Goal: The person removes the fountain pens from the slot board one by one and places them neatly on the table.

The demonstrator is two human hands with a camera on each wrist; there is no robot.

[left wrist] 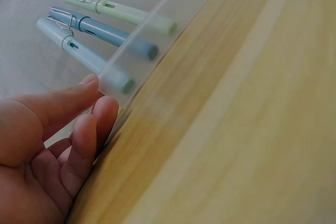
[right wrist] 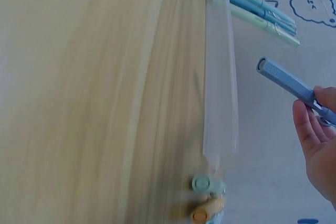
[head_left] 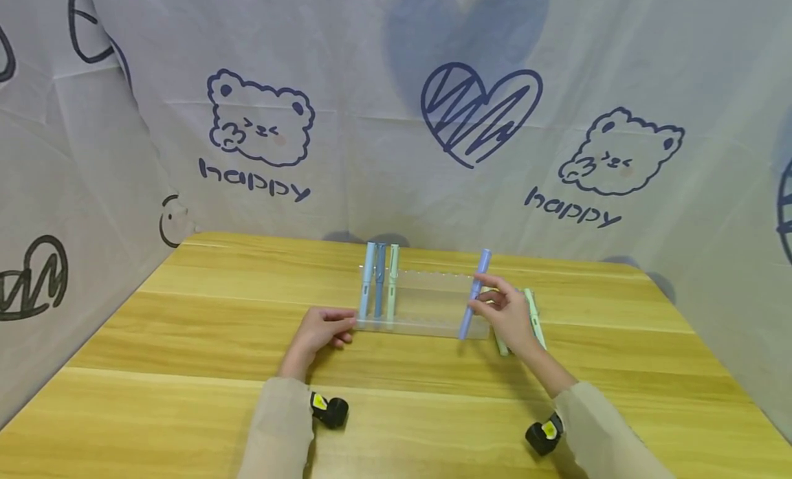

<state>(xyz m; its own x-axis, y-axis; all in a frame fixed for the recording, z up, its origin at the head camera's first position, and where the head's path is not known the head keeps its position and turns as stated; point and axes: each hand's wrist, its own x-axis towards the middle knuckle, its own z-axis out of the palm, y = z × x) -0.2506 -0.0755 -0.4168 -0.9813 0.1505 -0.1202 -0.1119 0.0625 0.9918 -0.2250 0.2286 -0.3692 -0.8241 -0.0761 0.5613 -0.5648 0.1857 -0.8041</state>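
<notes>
A clear plastic pen rack stands on the table. At its left end, a light blue pen, a darker blue pen and a pale green pen lean side by side, their lower ends behind the front lip. My left hand pinches the rack's lower left corner between thumb and fingers, as the left wrist view also shows. Near the right end, my right hand grips a purple-blue pen by its middle, tilted. In the right wrist view this pen appears apart from the rack.
Just right of the rack, loose pens lie on the wooden table, among them a pale green pen. The right wrist view shows an orange-ended pen there too. A printed cloth hangs behind the table.
</notes>
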